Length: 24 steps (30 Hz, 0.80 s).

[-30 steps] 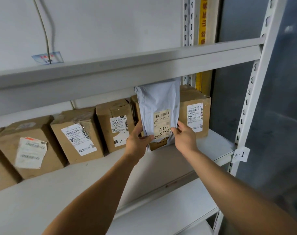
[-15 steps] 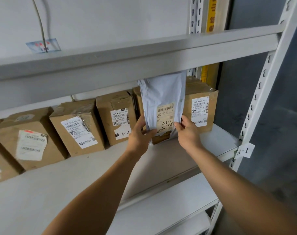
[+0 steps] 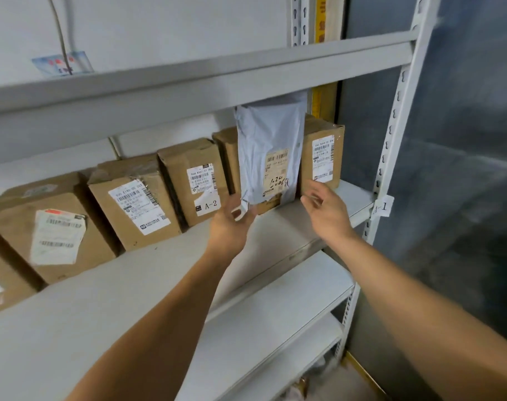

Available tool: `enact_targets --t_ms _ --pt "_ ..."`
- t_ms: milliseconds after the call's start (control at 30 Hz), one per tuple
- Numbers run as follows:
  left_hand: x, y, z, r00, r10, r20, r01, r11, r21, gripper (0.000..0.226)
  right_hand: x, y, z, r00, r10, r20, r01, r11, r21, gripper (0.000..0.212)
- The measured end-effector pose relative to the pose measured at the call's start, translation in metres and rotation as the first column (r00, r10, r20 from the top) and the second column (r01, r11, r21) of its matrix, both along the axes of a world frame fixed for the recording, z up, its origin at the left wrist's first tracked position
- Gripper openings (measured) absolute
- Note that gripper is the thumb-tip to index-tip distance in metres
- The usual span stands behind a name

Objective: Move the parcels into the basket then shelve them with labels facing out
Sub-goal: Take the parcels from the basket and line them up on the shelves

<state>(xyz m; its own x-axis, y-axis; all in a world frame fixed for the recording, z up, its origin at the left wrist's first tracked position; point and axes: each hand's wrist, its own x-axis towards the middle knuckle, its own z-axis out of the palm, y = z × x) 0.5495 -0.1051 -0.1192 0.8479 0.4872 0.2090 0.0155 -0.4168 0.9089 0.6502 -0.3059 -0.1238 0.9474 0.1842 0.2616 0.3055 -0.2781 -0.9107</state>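
while a row of creased brown cardboard boxes (image 3: 133, 209) with white barcode labels lines the back of the pale grey metal shelf (image 3: 148, 273), a soft grey plastic mailer bag (image 3: 271, 157) stands upright among them, wrinkled and slightly glossy, its top reaching up behind the edge of the shelf board above (image 3: 188, 79). its tan label (image 3: 276, 173) faces outward, with handwritten digits on it (the print is too small to read). the bag leans against a box behind it, between the box marked a-2 (image 3: 196, 180) and the rightmost box (image 3: 321, 157). the left hand (image 3: 232, 224) is just below and left of the bag, fingers loosely spread, fingertips near its torn lower corner; whether they touch it i cannot tell. the right hand (image 3: 326, 209) hovers just right of the bag's lower edge, fingers relaxed and apart, gripping nothing. a paper tag reading a-1 (image 3: 382, 206) hangs on the perforated upright.
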Motion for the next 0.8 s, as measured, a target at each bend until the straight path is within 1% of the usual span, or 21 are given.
enact_targets --t_ms 67,200,333,467,633,733,800 --pt "-0.021 -0.003 0.0 0.999 -0.034 -0.01 0.034 0.998 0.045 0.039 -0.03 -0.005 -0.004 1.0 -0.029 0.0 0.029 0.998 -0.05 0.042" --pt "-0.062 -0.015 0.001 0.991 -0.12 -0.062 0.125 0.988 0.085 0.051 -0.095 -0.024 -0.012 0.996 -0.088 -0.023 0.086 0.994 -0.072 0.041" --pt "-0.09 -0.042 -0.008 0.97 -0.226 -0.087 0.235 0.964 0.12 0.051 -0.15 -0.061 -0.023 0.982 -0.187 -0.016 0.183 0.971 -0.151 0.039" --pt "-0.111 -0.086 -0.027 0.935 -0.346 -0.075 0.354 0.916 0.19 0.048 -0.205 -0.11 -0.034 0.959 -0.283 -0.032 0.268 0.935 -0.232 0.037" --pt "-0.13 -0.155 -0.065 0.865 -0.478 -0.152 0.5 0.846 0.184 0.047 -0.259 -0.186 -0.072 0.906 -0.417 -0.073 0.365 0.856 -0.366 0.033" --pt "-0.146 -0.203 -0.09 0.806 -0.551 -0.218 0.582 0.805 0.118 0.044 -0.299 -0.236 -0.097 0.867 -0.483 -0.118 0.406 0.825 -0.393 0.041" --pt "-0.159 -0.239 -0.109 0.771 -0.578 -0.268 0.621 0.775 0.117 0.046 -0.331 -0.27 -0.115 0.838 -0.518 -0.17 0.422 0.814 -0.4 0.043"
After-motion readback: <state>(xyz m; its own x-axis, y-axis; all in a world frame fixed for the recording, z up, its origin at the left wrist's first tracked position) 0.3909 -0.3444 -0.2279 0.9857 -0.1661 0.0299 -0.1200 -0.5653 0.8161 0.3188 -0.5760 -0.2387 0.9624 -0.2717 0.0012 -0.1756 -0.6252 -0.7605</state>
